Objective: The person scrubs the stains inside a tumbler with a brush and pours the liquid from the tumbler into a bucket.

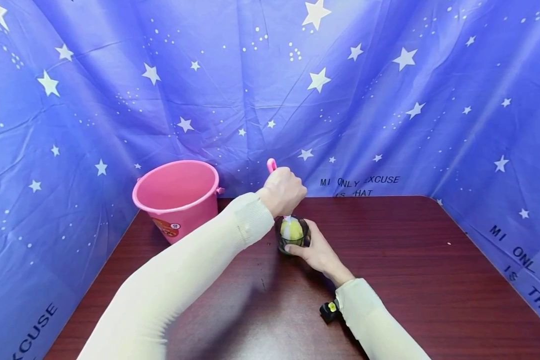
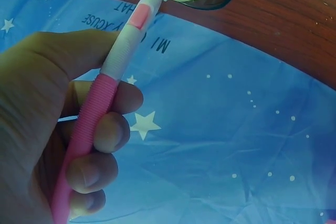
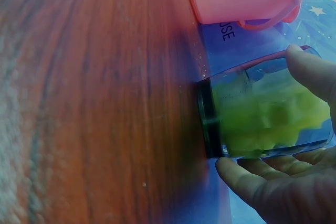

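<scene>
My left hand [image 1: 284, 190] grips the pink-and-white handle [image 2: 90, 114] of a sponge cup brush, its fingers curled round the ribbed pink part. The brush's yellow and white sponge head [image 1: 291, 230] is inside a tinted clear glass cup [image 1: 284, 245]. In the right wrist view the yellow-green sponge [image 3: 268, 119] shows through the cup's wall and fills much of it. With thumb and fingers round opposite sides, my right hand [image 1: 317, 252] holds the cup, whose dark thick base [image 3: 209, 119] is at the tabletop. The right fingers are partly hidden behind the cup.
A pink bucket [image 1: 184, 220] with a label stands at the table's back left. The dark red wooden table [image 1: 396, 250] meets a blue star-printed cloth [image 1: 270, 75] at the back and sides. A small black device [image 1: 329, 311] is at my right wrist.
</scene>
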The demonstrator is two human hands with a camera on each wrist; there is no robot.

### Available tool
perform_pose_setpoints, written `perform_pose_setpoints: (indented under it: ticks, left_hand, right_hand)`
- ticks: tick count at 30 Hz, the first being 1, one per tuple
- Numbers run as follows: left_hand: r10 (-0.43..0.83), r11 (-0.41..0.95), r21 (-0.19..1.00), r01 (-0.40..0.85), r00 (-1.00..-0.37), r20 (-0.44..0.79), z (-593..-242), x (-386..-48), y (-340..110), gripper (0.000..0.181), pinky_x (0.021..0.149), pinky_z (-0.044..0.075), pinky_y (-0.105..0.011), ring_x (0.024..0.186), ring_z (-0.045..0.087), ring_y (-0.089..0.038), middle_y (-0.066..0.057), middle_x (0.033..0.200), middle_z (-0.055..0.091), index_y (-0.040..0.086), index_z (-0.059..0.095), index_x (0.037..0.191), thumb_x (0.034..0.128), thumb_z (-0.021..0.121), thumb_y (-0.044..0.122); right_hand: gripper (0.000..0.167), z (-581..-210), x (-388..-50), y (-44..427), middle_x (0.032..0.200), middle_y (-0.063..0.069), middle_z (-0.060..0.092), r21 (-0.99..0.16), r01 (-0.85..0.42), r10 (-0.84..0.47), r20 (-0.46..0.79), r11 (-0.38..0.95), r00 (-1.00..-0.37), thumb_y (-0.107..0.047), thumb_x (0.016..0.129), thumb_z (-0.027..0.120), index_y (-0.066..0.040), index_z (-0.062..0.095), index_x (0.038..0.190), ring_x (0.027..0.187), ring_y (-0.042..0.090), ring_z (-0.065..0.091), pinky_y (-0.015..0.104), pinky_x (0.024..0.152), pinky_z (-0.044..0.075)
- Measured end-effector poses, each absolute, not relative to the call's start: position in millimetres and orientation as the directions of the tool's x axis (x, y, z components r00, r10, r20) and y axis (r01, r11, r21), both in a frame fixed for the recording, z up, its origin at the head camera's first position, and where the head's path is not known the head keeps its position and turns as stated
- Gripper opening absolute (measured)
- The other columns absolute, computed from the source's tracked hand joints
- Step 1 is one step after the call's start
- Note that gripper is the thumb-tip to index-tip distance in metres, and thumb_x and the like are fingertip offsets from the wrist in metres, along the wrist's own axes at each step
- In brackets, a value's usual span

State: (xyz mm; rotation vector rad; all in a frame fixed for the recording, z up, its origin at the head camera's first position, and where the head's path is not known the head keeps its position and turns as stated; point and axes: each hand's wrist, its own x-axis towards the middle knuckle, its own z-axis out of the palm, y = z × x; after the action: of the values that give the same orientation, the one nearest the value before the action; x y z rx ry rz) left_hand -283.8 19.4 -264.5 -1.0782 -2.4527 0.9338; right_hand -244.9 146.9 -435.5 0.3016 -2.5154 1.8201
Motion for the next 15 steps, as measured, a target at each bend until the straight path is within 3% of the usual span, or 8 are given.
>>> perform_pose_setpoints:
  ticks: [15]
  left_hand:
    - [0.722,0.501,-0.690,0.522,-0.692,0.001,-264.9,-285.3,24.1,0.015,0.061,0.047,-0.034,0.069,0.058,-0.014,0.004,0.082,0.067,0.026,0.071,0.089,0.0825,0.058,0.021]
  right_hand:
    - [0.077,-433.9,-243.1,146.4,0.132,0.013,0.048,-0.938,-0.160,-0.142,0.121,0.307,-0.982,-0.010,0.076,0.080,-0.008,0.034,0.137,0.116,0.026,0.050,0.043,0.100,0.037]
